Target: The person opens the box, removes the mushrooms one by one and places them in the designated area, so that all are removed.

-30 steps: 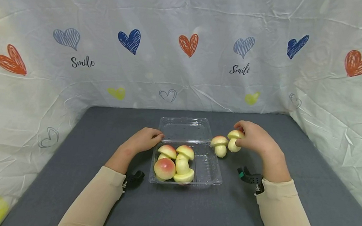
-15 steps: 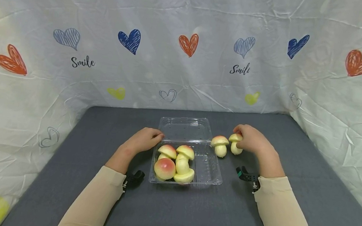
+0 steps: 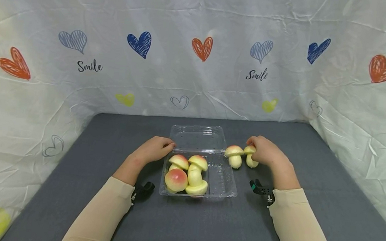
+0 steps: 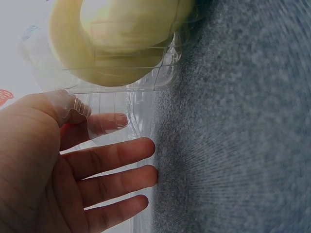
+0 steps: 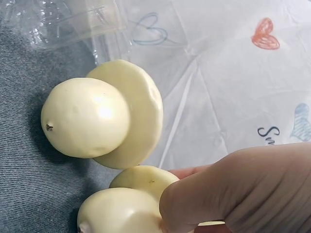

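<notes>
Beside the clear plastic clamshell box (image 3: pixel 220 177) my left hand (image 3: pixel 153 148) is at the hinge corner; its thumb and forefinger pinch the plastic edge (image 4: pixel 104 104), the other fingers extended. In the box's left part lie several toy mushrooms (image 3: pixel 194 177), pale yellow with reddish caps. To the right of the box, my right hand (image 3: pixel 267 151) pinches a smaller mushroom (image 3: pixel 252 161) between thumb and fingers, low at the table. Another mushroom (image 3: pixel 234 156) stands upright between it and the box, close to or touching the held one. The right fingertips are partly hidden behind it.
The box's lid (image 3: pixel 198 137) lies folded back flat behind it. A dark grey cloth covers the table (image 3: pixel 189 229). White sheeting (image 3: pixel 163 71) with printed hearts rises along the back and sides. Black wrist straps (image 3: pixel 261 188) hang near both sleeves.
My right hand has lowered the smaller mushroom toward the table and slightly nearer the other mushroom. The left hand and the box have stayed put.
</notes>
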Available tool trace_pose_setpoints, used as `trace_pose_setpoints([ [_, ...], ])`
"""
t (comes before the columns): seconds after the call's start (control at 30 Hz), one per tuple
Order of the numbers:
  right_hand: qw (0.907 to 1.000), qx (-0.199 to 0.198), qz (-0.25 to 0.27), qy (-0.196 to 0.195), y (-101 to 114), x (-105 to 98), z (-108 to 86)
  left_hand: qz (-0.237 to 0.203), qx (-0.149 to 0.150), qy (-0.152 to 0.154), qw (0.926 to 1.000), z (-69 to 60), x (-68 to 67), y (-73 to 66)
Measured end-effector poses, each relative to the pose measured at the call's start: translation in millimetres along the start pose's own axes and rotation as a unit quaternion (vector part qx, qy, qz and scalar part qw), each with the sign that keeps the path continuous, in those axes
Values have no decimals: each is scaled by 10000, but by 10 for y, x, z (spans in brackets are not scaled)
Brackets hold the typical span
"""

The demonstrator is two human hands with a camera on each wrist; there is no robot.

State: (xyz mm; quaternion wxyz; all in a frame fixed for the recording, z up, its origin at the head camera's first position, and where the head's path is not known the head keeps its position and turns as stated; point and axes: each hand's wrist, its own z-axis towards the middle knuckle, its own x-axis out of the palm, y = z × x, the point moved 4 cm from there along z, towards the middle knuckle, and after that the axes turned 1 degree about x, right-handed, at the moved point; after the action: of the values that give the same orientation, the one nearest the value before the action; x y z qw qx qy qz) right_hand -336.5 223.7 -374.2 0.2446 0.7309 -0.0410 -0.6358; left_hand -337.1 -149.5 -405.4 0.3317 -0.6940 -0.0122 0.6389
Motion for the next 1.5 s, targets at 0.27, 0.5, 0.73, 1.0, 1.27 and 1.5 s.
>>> trace_pose_setpoints([
  [0.27, 10000, -14, -38, 3, 17, -23, -41, 40, 10, 37, 10000, 10, 18, 15],
  [0.5, 9998, -170, -14, -84, 151, -99, -122, 33, 3, 24, 10000, 7, 12, 10],
  [0.73, 9987, -392, -130, -292, 418, -190, -209, 36, 1, 18, 10000, 8, 12, 5],
  [1.0, 9954, -857, -63, -433, 738, -137, -285, 77, 8, -10, 10000, 8, 18, 2],
  [1.27, 9892, -1407, -20, -417, 1001, 76, -244, 29, 14, 2, 10000, -8, 14, 0],
  [1.5, 9855, -1659, -260, -236, 1155, 261, -226, -37, 15, 25, 10000, -10, 12, 6],
])
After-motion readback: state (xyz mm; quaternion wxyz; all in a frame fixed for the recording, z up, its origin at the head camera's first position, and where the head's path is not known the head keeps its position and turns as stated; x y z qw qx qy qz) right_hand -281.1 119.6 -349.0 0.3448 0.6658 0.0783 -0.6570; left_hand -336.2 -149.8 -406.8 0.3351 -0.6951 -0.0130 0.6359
